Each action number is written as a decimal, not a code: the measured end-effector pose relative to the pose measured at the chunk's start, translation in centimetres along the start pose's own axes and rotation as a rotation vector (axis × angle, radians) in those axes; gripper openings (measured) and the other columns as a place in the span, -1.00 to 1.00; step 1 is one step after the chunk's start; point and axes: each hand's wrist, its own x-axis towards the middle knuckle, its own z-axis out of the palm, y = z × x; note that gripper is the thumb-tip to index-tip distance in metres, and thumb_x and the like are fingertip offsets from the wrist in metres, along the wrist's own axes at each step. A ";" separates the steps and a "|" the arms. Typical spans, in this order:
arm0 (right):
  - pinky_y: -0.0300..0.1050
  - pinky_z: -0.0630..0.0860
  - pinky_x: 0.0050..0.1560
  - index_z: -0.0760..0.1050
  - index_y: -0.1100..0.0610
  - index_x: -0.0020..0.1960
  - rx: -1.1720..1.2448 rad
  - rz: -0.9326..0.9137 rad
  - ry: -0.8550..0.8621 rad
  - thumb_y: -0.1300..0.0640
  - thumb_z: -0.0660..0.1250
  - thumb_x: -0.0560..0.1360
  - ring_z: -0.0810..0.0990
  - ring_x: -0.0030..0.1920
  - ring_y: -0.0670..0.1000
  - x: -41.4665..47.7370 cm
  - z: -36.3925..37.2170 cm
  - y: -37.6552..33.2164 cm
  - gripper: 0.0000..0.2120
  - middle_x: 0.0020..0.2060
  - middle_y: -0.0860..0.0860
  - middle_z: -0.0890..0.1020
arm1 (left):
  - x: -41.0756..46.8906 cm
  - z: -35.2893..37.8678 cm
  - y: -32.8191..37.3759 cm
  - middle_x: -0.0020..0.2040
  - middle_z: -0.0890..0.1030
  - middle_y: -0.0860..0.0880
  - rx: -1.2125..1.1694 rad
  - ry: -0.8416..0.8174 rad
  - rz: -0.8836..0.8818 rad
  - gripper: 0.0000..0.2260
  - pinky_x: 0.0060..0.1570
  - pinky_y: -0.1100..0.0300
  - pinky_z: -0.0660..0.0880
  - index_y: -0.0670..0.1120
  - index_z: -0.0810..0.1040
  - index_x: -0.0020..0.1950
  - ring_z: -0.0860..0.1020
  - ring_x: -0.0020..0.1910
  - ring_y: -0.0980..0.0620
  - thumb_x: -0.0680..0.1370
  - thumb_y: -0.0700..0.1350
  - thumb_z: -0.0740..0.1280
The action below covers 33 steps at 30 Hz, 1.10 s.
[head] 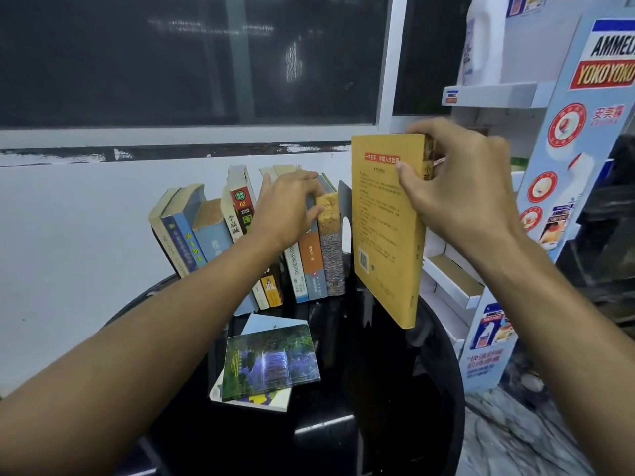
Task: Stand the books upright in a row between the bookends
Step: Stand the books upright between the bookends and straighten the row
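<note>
Above the bench, right hand grips yellow book upright, clear of the row. Left hand presses the leaning books near the bookend, probably opening a slot.

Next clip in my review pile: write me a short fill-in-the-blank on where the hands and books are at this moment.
1. The right hand holds a ____ book in the air above the table.
2. The left hand rests on the tops of the books in the ____.
3. The black bookend stands at the row's ____ end.
4. A book with a ____ picture on its cover lies flat on the table.

Missing words: yellow; row; right; waterfall
</note>
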 end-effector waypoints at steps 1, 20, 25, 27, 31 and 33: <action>-0.68 0.31 -0.23 0.57 0.10 0.31 -0.001 0.003 -0.004 0.06 0.46 0.55 0.51 -0.10 -0.18 0.1 0.3 0.2 -0.64 0.07 -0.04 0.70 | 0.0 0.0 -0.1 0.46 0.50 0.02 -0.012 0.000 -0.003 -0.90 0.53 -0.31 0.05 0.03 0.65 0.06 0.40 0.46 -0.06 0.55 -0.05 0.45; -0.59 0.21 -0.22 0.55 0.08 0.32 0.020 -0.009 -0.050 0.04 0.46 0.55 0.49 -0.03 -0.15 4.4 5.2 -0.9 -0.63 0.12 -0.03 0.65 | -0.3 0.0 -0.5 0.41 0.53 0.04 -0.045 0.032 -0.023 -0.89 0.51 -0.31 0.12 0.03 0.68 0.06 0.44 0.42 -0.03 0.54 -0.05 0.47; -0.45 0.33 -0.08 0.55 0.08 0.33 0.023 -0.017 -0.034 0.04 0.46 0.55 0.48 -0.01 -0.14 5.6 6.4 -1.1 -0.63 0.14 -0.02 0.65 | -0.5 0.1 -0.8 0.42 0.53 0.04 -0.037 0.038 -0.026 -0.89 0.52 -0.29 0.10 0.03 0.67 0.06 0.44 0.43 -0.03 0.55 -0.04 0.47; -0.50 0.30 -0.12 0.55 0.08 0.33 0.010 -0.013 -0.017 0.04 0.46 0.55 0.48 -0.02 -0.14 6.0 6.5 -0.9 -0.63 0.14 -0.03 0.65 | -0.5 0.1 -0.8 0.42 0.53 0.05 -0.038 0.039 -0.030 -0.90 0.53 -0.27 0.09 0.03 0.67 0.06 0.43 0.43 -0.03 0.55 -0.04 0.46; -0.55 0.26 -0.20 0.55 0.07 0.32 -0.024 -0.034 0.048 0.02 0.44 0.56 0.47 -0.04 -0.14 7.2 5.6 -0.6 -0.65 0.11 -0.04 0.65 | -0.6 0.1 -0.8 0.41 0.53 0.05 -0.046 0.046 -0.035 -0.89 0.53 -0.26 0.07 0.03 0.67 0.06 0.44 0.42 -0.04 0.55 -0.04 0.46; -0.59 0.24 -0.23 0.55 0.07 0.31 -0.047 -0.054 0.096 0.01 0.42 0.57 0.45 -0.05 -0.15 8.2 5.2 -0.7 -0.66 0.10 -0.05 0.65 | -0.6 0.1 -0.8 0.41 0.53 0.04 -0.049 0.052 -0.035 -0.89 0.53 -0.25 0.07 0.02 0.68 0.07 0.44 0.41 -0.04 0.55 -0.05 0.46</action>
